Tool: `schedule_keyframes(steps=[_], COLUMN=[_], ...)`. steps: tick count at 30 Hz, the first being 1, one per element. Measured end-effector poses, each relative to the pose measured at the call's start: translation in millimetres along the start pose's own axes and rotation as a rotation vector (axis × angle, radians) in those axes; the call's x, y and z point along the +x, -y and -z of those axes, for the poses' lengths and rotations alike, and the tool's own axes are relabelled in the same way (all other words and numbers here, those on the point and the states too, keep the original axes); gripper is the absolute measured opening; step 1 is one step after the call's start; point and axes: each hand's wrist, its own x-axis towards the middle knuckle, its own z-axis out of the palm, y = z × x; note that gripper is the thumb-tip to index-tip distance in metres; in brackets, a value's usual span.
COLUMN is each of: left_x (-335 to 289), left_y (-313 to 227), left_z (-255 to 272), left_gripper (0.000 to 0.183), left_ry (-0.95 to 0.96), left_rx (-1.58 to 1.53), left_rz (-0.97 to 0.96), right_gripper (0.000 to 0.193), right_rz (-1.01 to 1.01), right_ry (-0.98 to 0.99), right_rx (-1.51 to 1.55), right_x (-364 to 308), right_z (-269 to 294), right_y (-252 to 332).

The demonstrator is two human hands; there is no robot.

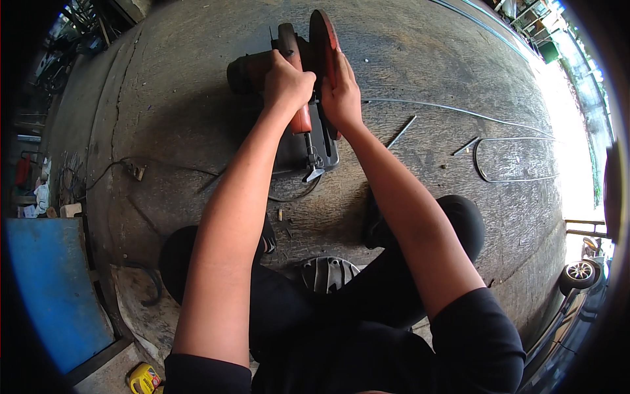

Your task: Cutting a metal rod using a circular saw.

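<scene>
A cut-off saw (308, 134) with a dark base and a motor (248, 72) sits on the floor in front of me. My left hand (287, 84) is closed around the saw's red handle bar (300, 121). On the right side of the saw stands a reddish disc (321, 36), seen nearly edge-on. My right hand (342, 95) lies along it with straight fingers against its right face; the thumb is near its edge. A metal screw clamp with a small lever (314, 173) points toward me at the base. The hands hide part of the saw.
Thin metal rods (401, 132) and a bent rod (479, 161) lie on the right. A dark cable (177, 168) runs left from the saw. Between my legs is a slatted metal piece (328, 272). A blue panel (56, 282) and yellow container (143, 379) are at left.
</scene>
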Motion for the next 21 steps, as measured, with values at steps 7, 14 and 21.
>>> schedule_keyframes(steps=[7, 14, 21], left_x=[-4.2, -5.6, -5.0], left_y=[0.4, 0.7, 1.8], left_z=[-0.5, 0.2, -0.1], left_gripper=[0.072, 0.068, 0.069], left_ry=[-0.003, 0.0, 0.001], left_rx=[-0.006, -0.014, -0.029], left_rz=[0.012, -0.021, 0.0], right_gripper=[0.064, 0.064, 0.064], right_rz=[-0.031, -0.028, -0.014], right_ry=[0.01, 0.007, -0.003], right_rx=[0.001, -0.01, -0.009], right_x=[-3.2, -4.7, -3.9], right_z=[0.2, -0.1, 0.0], right_y=[0.6, 0.9, 2.2])
